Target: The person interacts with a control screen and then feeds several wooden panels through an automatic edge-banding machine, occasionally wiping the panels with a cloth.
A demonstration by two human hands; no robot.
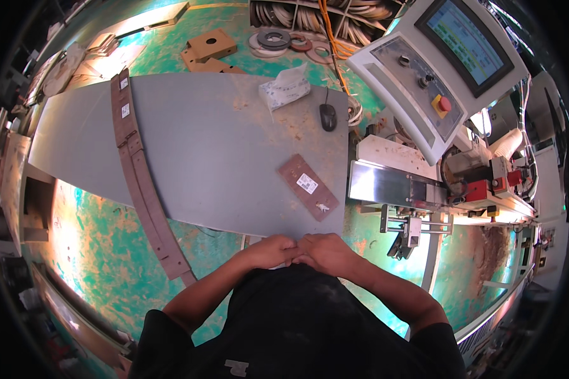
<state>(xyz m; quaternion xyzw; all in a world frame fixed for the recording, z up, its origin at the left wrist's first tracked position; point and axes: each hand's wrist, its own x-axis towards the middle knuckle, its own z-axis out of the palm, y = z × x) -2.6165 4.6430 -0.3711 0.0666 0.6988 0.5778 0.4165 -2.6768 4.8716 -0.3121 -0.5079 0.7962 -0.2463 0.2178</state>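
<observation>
My left hand [273, 251] and my right hand [325, 254] meet in front of my body at the near edge of the grey table [202, 145]. Both are closed, fingers curled in and touching each other. Whatever they hold, if anything, is hidden; a small whitish patch shows just beneath them. Closest to them on the tabletop lies a short brown wood-grain panel [300, 169] with a white label and a small pale scrap on it. Long brown wood-grain strips [133, 167], two with labels, lie across the table's left part and jut past its near edge.
A tissue pack [286, 88] and a black mouse [327, 117] sit at the table's far right. Beyond stands a control panel [417, 82] with a screen and red stop button, above a machine with a metal bed [392, 184]. Cardboard boxes [212, 45] and coiled edging rolls [274, 40] lie behind.
</observation>
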